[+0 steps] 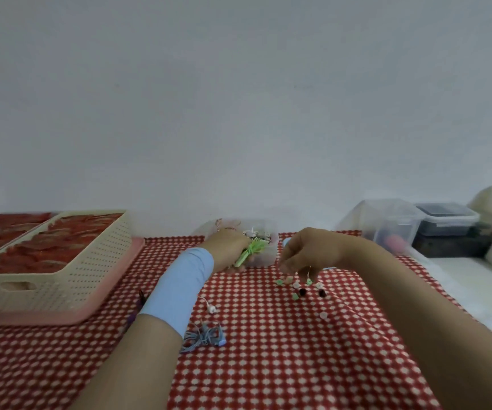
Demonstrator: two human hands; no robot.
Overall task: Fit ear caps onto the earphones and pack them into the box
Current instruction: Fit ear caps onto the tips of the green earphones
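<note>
From my remote seat I see the left hand (228, 247) at twelve o'clock on the red-and-white checked tablecloth (268, 365). Its fingers are curled round a bright green coiled earphone cable (250, 251). The bundle sits against the front wall of a small clear plastic box (265, 258), which holds more cables too blurred for me to sort out. A light blue sleeve band (179, 285) wraps that forearm.

The right hand (306, 253) hangs at one o'clock, just right of the box, with its fingers pointing down and loosely bunched. Thin wires seem to dangle below the fingertips, but I cannot tell whether it pinches anything. Directly beneath it a scatter of small soft ear caps (298, 290) in green, pink, white and dark red lies on the cloth.

Nearer me, at eight o'clock from the caps, a white earbud (210, 308) lies alone. Just below it is a tangled grey-blue pair of earphones (204, 335).

At ten o'clock a cream perforated plastic basket (76, 276) of red items stands on a pink tray (61, 318). At two o'clock stand clear lidded plastic tubs (392, 223).
</note>
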